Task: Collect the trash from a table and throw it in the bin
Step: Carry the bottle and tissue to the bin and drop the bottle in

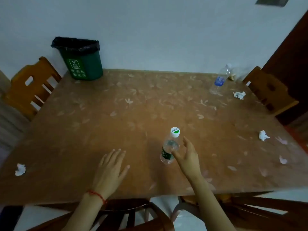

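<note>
A clear plastic bottle with a green label and white cap stands upright near the table's front middle. My right hand is just right of it with fingers spread and straight, and the thumb crosses the front of the label; no grip is closed round it. My left hand lies flat, palm down, on the table to the bottle's left. A green bin with a black liner stands on the far left corner. A second clear bottle with a blue label stands at the far right. Crumpled tissues lie at the far right, the right edge and the near left.
The table has a brown leaf-patterned cover and stands against a pale wall. Wooden chairs stand at the left side, the right side and below the front edge. Something small and pale lies behind the blue-label bottle.
</note>
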Action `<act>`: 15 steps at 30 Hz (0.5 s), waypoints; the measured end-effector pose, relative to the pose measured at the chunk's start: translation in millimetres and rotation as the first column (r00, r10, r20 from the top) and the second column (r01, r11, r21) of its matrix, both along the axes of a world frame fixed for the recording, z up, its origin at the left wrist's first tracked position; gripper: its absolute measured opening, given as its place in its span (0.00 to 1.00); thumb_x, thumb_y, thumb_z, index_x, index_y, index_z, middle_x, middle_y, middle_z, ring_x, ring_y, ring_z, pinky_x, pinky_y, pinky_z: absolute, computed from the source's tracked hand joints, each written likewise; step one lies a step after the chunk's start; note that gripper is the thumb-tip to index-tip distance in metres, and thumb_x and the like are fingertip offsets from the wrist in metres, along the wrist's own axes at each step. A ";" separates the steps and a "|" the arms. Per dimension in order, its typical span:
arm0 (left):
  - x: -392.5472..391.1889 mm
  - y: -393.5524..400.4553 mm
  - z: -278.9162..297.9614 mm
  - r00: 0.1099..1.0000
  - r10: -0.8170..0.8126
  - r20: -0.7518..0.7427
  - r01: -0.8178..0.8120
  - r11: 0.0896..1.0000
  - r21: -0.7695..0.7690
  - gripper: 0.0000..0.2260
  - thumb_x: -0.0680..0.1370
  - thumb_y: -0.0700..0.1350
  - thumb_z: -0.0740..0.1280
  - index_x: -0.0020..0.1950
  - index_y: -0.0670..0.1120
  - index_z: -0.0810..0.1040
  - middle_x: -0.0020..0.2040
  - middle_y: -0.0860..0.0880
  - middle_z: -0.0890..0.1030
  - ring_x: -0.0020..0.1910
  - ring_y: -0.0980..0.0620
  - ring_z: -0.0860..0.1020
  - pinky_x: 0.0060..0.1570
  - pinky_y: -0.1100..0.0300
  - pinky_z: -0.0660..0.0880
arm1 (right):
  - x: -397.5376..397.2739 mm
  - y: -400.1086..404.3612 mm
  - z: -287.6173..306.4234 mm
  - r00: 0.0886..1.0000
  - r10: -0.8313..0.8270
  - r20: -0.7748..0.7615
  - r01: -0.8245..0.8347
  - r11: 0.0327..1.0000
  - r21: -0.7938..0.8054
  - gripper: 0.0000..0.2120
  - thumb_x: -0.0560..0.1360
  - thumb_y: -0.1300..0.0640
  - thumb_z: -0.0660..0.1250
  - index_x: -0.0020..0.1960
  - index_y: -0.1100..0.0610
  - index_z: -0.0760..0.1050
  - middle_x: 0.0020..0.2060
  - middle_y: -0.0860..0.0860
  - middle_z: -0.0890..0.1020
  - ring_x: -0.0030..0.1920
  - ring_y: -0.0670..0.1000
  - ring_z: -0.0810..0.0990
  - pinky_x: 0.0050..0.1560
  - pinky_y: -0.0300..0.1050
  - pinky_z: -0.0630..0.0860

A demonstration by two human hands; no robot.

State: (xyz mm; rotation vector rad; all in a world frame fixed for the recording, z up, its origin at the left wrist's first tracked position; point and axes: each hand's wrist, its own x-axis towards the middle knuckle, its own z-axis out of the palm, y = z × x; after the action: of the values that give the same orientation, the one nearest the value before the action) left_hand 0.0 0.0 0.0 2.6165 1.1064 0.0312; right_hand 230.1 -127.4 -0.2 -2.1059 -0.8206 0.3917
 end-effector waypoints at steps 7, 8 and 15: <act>0.7 6.1 -6.9 0.997 0.028 0.068 -0.029 0.999 0.020 0.37 0.70 0.64 0.38 0.72 0.47 0.62 0.73 0.47 0.64 0.73 0.48 0.58 0.70 0.53 0.54 | 7.8 19.1 -13.0 0.988 -0.005 -0.154 0.012 0.999 0.041 0.32 0.68 0.52 0.73 0.68 0.54 0.65 0.62 0.50 0.76 0.60 0.49 0.75 0.60 0.52 0.74; -1.2 6.7 -6.8 0.997 0.033 0.068 -0.034 0.999 0.007 0.37 0.70 0.64 0.38 0.72 0.46 0.62 0.72 0.47 0.64 0.73 0.48 0.59 0.70 0.52 0.54 | 8.3 20.2 -13.4 0.988 -0.007 -0.155 0.014 0.999 0.041 0.31 0.68 0.52 0.73 0.67 0.53 0.66 0.60 0.49 0.77 0.59 0.48 0.76 0.59 0.53 0.75; -15.9 7.2 -5.3 0.992 0.103 0.075 -0.100 0.994 -0.042 0.31 0.75 0.63 0.47 0.73 0.47 0.60 0.73 0.48 0.62 0.73 0.49 0.57 0.70 0.54 0.55 | -0.6 26.5 -8.5 0.989 0.045 -0.139 -0.032 0.995 0.096 0.26 0.68 0.54 0.73 0.64 0.57 0.70 0.55 0.49 0.79 0.52 0.47 0.78 0.51 0.37 0.74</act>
State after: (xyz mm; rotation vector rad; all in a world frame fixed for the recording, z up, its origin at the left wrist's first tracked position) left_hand -15.9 7.2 -5.3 2.5008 1.2000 0.1310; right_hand 229.5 -101.0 -8.7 -1.9539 -0.7829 0.5068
